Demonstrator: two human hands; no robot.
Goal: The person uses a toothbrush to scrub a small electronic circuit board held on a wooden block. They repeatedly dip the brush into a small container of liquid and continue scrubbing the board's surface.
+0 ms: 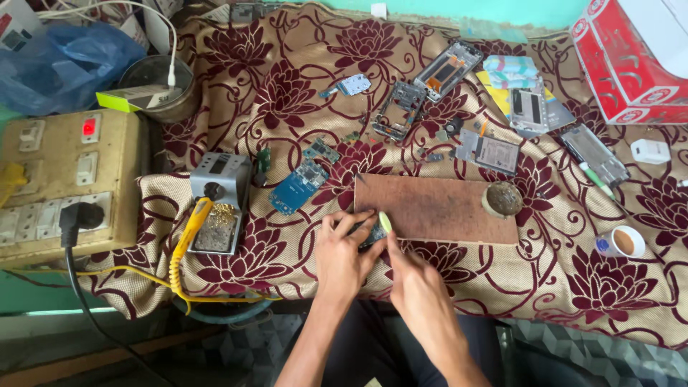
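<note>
- Far to the left of the fingers, a switchboard point(61, 183) with a lit red lamp stood at the cloth's edge, a black plug point(74, 216) pushed into one of its sockets.
- Between that board and the fingers sat a grey soldering station point(220, 193), with a yellow soldering iron point(188, 233) resting in its holder.
- Just up and left of the fingers lay a blue circuit board point(297, 186) on the flowered cloth point(236, 86).
- The left hand point(342, 254) lay flat, its fingers point(356, 219) curled down onto a small dark part point(371, 233), pinning it at the near left corner of the wooden board point(437, 208). How tightly they gripped it I could not tell.
- The right hand point(416, 281) was closed round a tool with a pale yellow-green tip point(385, 221), its point touching the same dark part right beside the left fingertips.
- Up beyond the fingers, well apart from them, phone frames point(401, 107) and loose parts were strewn over the cloth.
- To the right of the fingers, a small round tin point(502, 198) sat on the far end of the wooden board.
- Farther right stood a small white pot point(620, 241), with a red box point(631, 57) in the top corner.
</note>
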